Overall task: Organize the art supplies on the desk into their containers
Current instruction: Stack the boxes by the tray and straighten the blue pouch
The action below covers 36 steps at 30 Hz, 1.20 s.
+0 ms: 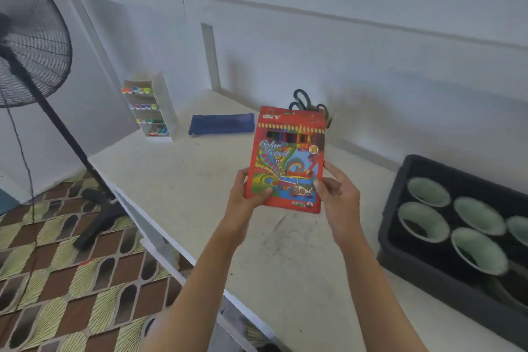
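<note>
Clock directions are read from the box, with 12 o'clock toward the wall.

1. Left hand (246, 194): grips the lower left edge of the box (285, 160). The thumb lies on the printed face; the fingers are curled behind it.
2. Right hand (335, 196): grips the lower right edge of the box. The thumb is on the face and the fingers are behind.
3. Box: a red coloured-pencil pack, held upright between both hands, clear of the desk (185, 180), printed face toward the camera. A window near its top shows a row of pencils.
4. Scissors (301, 100): at 12 o'clock, just behind the top edge of the box. Only the dark handles show, pointing up. What they stand in is hidden.
5. Pouch (223, 123): at 10 o'clock, flat on the desk near the wall. It is blue, with its long side running left to right.
6. Rack (151, 107): at 10 o'clock, beyond the pouch, in the far left corner of the desk. It is a clear tiered stand holding rows of markers with coloured caps.
7. Tray (423, 277): at 4 o'clock, on the right end of the desk, well apart from the box. It is black and holds several pale green cups (423, 221).
8. Fan (31, 37): at 9 o'clock, off the desk. It is a black pedestal unit standing on the patterned floor (57, 266).
</note>
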Each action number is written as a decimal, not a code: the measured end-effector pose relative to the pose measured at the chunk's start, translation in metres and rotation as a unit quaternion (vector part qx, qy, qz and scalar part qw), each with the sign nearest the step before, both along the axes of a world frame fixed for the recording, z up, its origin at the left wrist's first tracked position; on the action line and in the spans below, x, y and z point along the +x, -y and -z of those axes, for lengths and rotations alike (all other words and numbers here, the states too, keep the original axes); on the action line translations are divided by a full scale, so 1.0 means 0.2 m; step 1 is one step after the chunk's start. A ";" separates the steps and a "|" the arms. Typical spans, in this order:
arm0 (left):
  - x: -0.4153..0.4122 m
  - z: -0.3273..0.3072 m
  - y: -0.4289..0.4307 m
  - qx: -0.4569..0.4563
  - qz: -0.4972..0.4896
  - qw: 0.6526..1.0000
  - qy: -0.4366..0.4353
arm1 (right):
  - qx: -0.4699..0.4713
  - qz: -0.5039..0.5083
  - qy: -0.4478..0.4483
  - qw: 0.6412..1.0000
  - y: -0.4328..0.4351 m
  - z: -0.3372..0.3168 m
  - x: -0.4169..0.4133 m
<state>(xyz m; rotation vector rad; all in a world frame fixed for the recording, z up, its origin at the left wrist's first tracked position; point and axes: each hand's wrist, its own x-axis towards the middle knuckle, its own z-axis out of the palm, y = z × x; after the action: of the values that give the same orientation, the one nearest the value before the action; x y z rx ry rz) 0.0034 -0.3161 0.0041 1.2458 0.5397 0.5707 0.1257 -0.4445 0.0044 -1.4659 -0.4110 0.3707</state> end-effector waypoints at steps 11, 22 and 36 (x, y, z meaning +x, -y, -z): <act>0.75 -0.06 1.25 0.031 0.289 0.953 -0.084 | -0.233 0.292 0.100 0.922 1.44 -0.14 0.37; 1.11 0.06 2.02 0.090 0.332 0.918 -0.196 | -0.543 0.279 0.105 0.785 2.04 0.04 0.34; 1.13 0.11 2.02 0.059 0.217 0.958 -0.179 | -0.578 0.254 0.094 0.770 2.01 0.10 0.46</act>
<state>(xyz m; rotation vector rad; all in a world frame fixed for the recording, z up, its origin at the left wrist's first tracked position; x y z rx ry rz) 0.2298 -0.7199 -0.0186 1.5403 0.5144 0.0025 0.2184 -0.8471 -0.0149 -2.7569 0.1532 -0.0186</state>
